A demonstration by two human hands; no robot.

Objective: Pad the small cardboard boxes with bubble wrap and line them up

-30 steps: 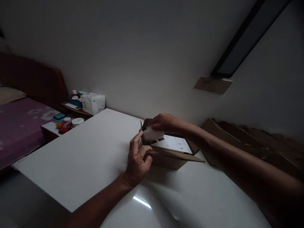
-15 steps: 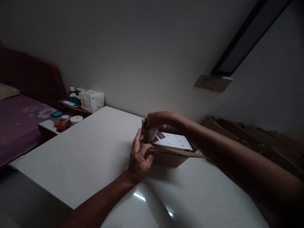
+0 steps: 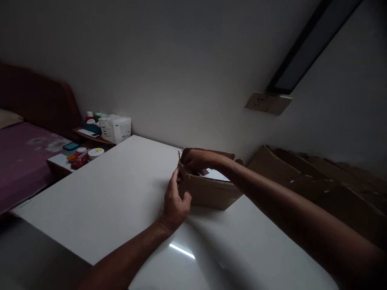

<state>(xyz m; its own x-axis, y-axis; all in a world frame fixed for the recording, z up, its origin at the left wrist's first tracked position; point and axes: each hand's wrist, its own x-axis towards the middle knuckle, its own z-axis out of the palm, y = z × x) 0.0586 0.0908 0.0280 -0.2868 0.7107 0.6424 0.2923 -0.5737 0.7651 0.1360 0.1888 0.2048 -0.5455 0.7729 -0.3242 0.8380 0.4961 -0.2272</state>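
Note:
A brown cardboard box stands on the white table with its top open. My left hand grips its near left corner, fingers along the left end and thumb at the near side. My right hand reaches down inside the left part of the box. Its fingers are curled and mostly hidden by the box walls, so what they hold cannot be made out. Beneath my right wrist, a white printed item shows inside the box.
The white table meets the wall. More brown cardboard lies at the right. At the left are a bed and a bedside stand with jars, a white package and small items. A wall socket sits below a dark-framed panel.
My right hand has moved lower into the box, and the whitish, see-through thing under it is out of sight. The near flap no longer sticks out. My left thumb has lifted off the rim.

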